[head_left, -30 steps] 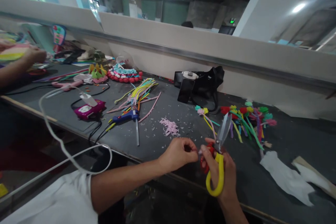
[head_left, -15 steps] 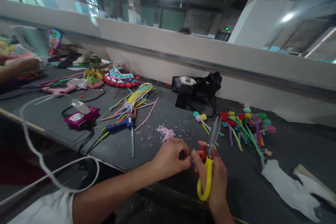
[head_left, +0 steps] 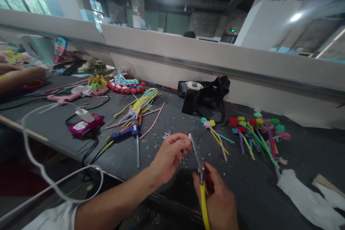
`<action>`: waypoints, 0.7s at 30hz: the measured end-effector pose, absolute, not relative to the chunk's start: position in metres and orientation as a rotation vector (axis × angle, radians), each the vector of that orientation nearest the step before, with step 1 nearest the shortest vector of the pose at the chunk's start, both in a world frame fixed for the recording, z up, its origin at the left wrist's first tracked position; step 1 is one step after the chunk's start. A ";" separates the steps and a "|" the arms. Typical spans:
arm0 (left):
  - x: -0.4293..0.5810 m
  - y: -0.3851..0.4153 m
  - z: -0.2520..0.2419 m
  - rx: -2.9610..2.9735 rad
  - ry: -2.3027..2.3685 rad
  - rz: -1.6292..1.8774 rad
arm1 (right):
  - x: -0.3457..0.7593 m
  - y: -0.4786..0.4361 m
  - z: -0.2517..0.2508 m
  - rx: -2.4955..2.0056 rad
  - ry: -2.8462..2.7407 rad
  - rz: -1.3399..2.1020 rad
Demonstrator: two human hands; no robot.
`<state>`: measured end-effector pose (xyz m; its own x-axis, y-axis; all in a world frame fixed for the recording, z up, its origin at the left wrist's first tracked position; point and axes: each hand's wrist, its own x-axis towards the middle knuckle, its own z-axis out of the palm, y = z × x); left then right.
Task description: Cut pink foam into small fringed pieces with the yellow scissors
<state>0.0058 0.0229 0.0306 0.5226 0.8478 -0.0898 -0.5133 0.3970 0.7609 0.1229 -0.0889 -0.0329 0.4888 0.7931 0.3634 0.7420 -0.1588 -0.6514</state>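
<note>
My right hand [head_left: 218, 201] grips scissors [head_left: 201, 176] with yellow and red handles, the blades pointing up and left. The blade tip meets the fingertips of my left hand [head_left: 169, 156], which pinches a small pale piece I cannot make out. Both hands hover over the near edge of the dark table [head_left: 167, 125]. Small pale-pink clippings [head_left: 168, 136] lie on the table just beyond my left hand.
A blue glue gun [head_left: 126, 132] and loose pipe cleaners [head_left: 142, 102] lie left of centre. Finished pipe-cleaner flowers [head_left: 256, 129] lie to the right, white cloth [head_left: 304, 196] at far right. A black bag with a phone [head_left: 201, 95] stands behind. Another person's hand [head_left: 27, 75] works at far left.
The scissors swung from pointing up-right to pointing up-left toward my left hand. My left hand rose a little. My right hand dropped toward the bottom edge.
</note>
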 end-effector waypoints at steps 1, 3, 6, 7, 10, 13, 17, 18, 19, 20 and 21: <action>0.007 0.022 0.030 0.735 0.528 0.892 | 0.125 -0.089 -0.034 -1.936 -1.278 0.071; 0.008 0.021 0.029 0.721 0.541 0.860 | 0.130 -0.090 -0.036 -1.949 -1.311 0.061; 0.009 0.021 0.027 0.720 0.533 0.840 | 0.135 -0.091 -0.041 -1.965 -1.368 0.039; 0.010 0.021 0.026 0.722 0.529 0.844 | 0.136 -0.092 -0.043 -1.978 -1.381 0.028; 0.010 0.021 0.027 0.722 0.529 0.855 | 0.135 -0.094 -0.049 -2.000 -1.399 -0.053; 0.010 0.021 0.028 0.729 0.545 0.854 | 0.135 -0.095 -0.052 -2.016 -1.424 -0.108; 0.009 0.021 0.026 0.763 0.561 0.867 | 0.139 -0.096 -0.055 -2.003 -1.485 -0.143; 0.009 0.022 0.026 0.774 0.568 0.871 | 0.139 -0.096 -0.055 -1.990 -1.496 -0.150; 0.009 0.022 0.025 0.783 0.575 0.876 | 0.140 -0.097 -0.055 -1.978 -1.500 -0.150; 0.009 0.023 0.025 0.790 0.580 0.880 | 0.141 -0.097 -0.055 -1.970 -1.503 -0.141; 0.008 0.023 0.025 0.793 0.583 0.883 | 0.141 -0.098 -0.055 -1.964 -1.506 -0.125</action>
<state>0.0084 0.0231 0.0255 0.5171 0.8467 -0.1252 -0.4481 0.3925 0.8032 0.1411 -0.0977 -0.0554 0.3351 0.8301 0.4457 0.8922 -0.1276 -0.4333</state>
